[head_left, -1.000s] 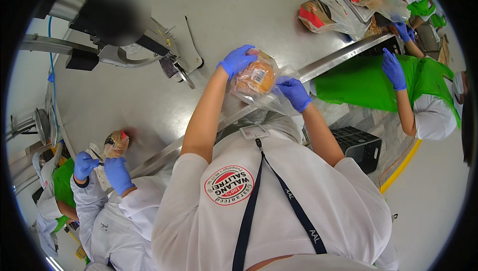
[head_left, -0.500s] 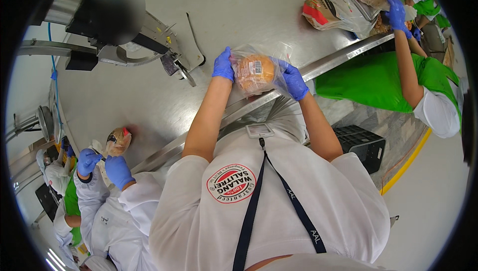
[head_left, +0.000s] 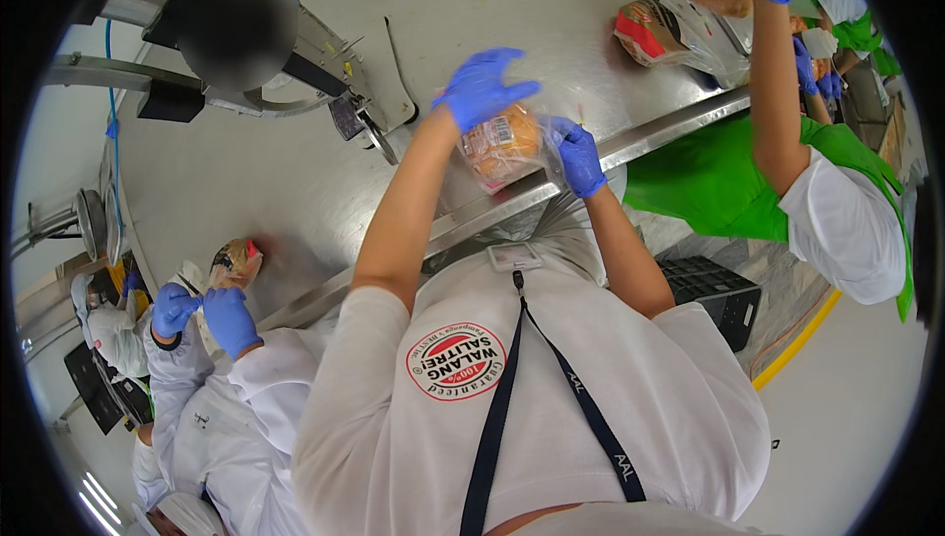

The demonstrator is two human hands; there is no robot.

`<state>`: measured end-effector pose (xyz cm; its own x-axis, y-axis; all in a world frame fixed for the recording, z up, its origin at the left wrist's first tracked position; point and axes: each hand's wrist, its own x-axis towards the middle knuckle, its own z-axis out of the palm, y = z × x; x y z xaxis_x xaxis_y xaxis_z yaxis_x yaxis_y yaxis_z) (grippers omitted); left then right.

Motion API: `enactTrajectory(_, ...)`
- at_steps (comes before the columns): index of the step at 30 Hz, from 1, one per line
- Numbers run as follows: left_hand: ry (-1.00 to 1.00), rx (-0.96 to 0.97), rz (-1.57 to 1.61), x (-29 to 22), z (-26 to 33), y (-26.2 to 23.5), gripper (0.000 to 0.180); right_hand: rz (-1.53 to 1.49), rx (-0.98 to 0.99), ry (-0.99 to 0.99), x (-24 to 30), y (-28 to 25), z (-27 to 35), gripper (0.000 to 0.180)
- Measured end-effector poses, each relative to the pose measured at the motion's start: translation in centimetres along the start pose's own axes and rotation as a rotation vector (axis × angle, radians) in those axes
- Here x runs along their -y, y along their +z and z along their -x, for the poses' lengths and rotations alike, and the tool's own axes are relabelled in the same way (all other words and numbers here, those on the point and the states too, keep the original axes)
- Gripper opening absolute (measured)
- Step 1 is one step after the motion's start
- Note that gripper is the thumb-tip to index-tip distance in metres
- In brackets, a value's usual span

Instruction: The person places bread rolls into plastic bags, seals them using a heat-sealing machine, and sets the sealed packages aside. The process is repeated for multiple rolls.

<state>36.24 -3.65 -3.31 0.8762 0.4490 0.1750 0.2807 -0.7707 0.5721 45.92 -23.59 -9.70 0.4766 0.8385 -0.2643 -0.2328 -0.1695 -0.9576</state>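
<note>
A rounded, golden-brown food item [head_left: 504, 147] sits in a clear plastic bag [head_left: 492, 177] with a barcode label, at the near edge of the steel table. Blue gloves cover both of my hands. Over the far side of the bag is my left hand [head_left: 484, 88], its fingers spread apart and slightly blurred. My right hand [head_left: 579, 157] grips the loose plastic at the bag's right end, its fingers closed. What food it is, I cannot tell.
A machine with a black arm [head_left: 305, 73] stands on the steel table [head_left: 295, 172] at the upper left. Printed food bags [head_left: 655, 32] lie at the upper right beside a co-worker in a green apron [head_left: 709, 177]. Another co-worker's gloved hands [head_left: 231, 321] work by a wrapped item [head_left: 236, 265]. A black crate [head_left: 714, 295] is below.
My left hand has let go of the bag's left side and moved up over it, fingers spreading. My right hand keeps its grip. The co-worker on the right has lifted a bagged item.
</note>
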Motion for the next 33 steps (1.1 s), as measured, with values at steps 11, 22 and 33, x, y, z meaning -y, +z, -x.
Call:
enactTrajectory(11, -0.425, 0.041, 0.926, -1.2, -2.3, 2.5, 0.038, 0.409, 0.290, -0.342, 3.8, 3.0, -2.1, 0.028)
enactTrajectory(22, -0.432, -0.191, 1.335, -0.7, 3.2, -6.8, 0.036, 1.153, 0.581, -0.472, 15.1, 5.0, -0.2, 0.029)
enactTrajectory(33, -0.321, -0.453, 1.431, 2.8, 5.9, -5.3, 0.036, 1.631, 0.586, -1.087, 22.0, 6.0, -3.5, 0.015)
